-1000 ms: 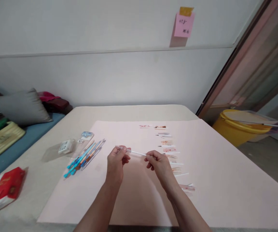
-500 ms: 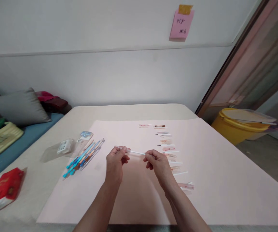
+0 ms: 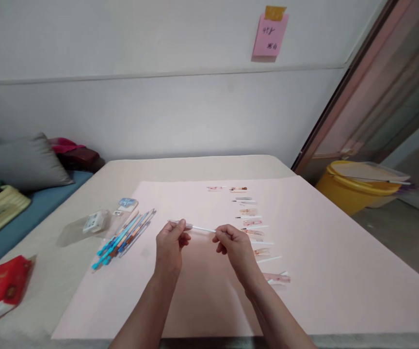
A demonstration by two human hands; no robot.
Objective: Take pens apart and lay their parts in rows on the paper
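Between my hands stretches a thin white pen refill (image 3: 204, 229), just above the pale pink sheet (image 3: 202, 300). My left hand (image 3: 169, 245) is closed around a pale pinkish pen barrel (image 3: 173, 222), from which the white stick extends to the right. The refill's other end is pinched in my right hand (image 3: 234, 242); its tip is hidden by the fingers. Beside my right hand runs a column of pen parts (image 3: 252, 223), with short patterned pieces and white refills, some dark-tipped. A bundle of blue, brown and clear pens (image 3: 124, 237) lies left of my left hand.
Left of the pens are a clear bag with a white box (image 3: 96, 221) and a blue-and-white item (image 3: 127, 203). A red-and-white packet (image 3: 4, 288) lies at the near left. A yellow bucket (image 3: 355, 191) stands beyond the table's right edge. A grey cushion (image 3: 27, 162) sits far left.
The view has shifted slightly, so my hands and the table appear a little further left. Both hands keep the same hold on the barrel and refill.
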